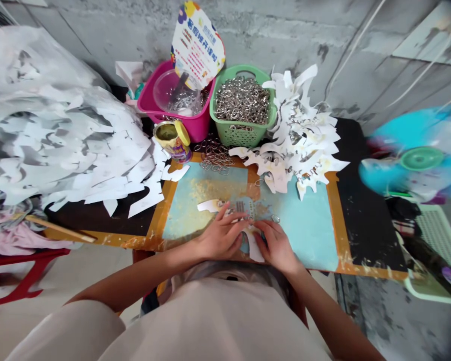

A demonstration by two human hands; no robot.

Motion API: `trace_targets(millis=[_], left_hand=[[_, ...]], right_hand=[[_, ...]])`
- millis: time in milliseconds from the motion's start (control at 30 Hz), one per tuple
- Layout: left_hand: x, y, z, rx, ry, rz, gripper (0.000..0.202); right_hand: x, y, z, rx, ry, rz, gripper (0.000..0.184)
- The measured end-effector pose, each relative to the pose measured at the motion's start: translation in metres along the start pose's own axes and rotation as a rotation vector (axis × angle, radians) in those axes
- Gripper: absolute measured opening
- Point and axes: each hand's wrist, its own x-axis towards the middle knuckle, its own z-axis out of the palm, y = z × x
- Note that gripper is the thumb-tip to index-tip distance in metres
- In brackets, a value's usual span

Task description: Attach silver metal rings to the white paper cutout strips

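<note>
Overhead, blue Chinese characters on a fan-shaped printed card [197,42] with a coloured rim, standing in the pink basket [199,128]; too small to read for sure. Fine printed lines, rather like a barcode, on the paper cutout [242,205] under the hands; not legible either. No readable label on the yellow tin [171,138], lid tipped open, just left of the loose metal rings [214,155].

Left hand [220,235]: open, palm down, fingers stretched forward and pressed flat on the cutout. Right hand [276,245]: fingers curled, tips touching the cutout's right edge and its white lower strip; pinching or merely resting, cannot tell. Both forearms angled inward from the body, wrists low over the near edge of the teal mat [308,225].

Cutout flat on the mat, mid-table, between both hands. One small metal ring [275,218] just beside the right fingertips.

Behind: green basket [244,133] heaped with metal rings, a clear plastic bowl [169,90] in the pink one, a pile of white cutouts [300,145] at right, a far larger heap [60,145] at left. Far right, a blue fan [421,158], blades blurred.
</note>
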Motion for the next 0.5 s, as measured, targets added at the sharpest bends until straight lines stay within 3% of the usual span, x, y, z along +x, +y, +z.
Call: trace_targets(millis=[267, 400, 500], left_hand=[[-0.006, -0.002, 0.011, 0.102, -0.117, 0.023, 0.033], [0.007, -0.005, 0.01, 0.138, -0.133, -0.015, 0.021], [0.018, -0.011, 0.013, 0.172, -0.132, 0.065, 0.014]], right_hand=[[0.001, 0.001, -0.005, -0.102, 0.027, 0.029, 0.043], [0.008, 0.004, -0.009, -0.097, -0.003, 0.021, 0.044], [0.011, 0.007, -0.009, -0.043, -0.003, 0.039, 0.035]])
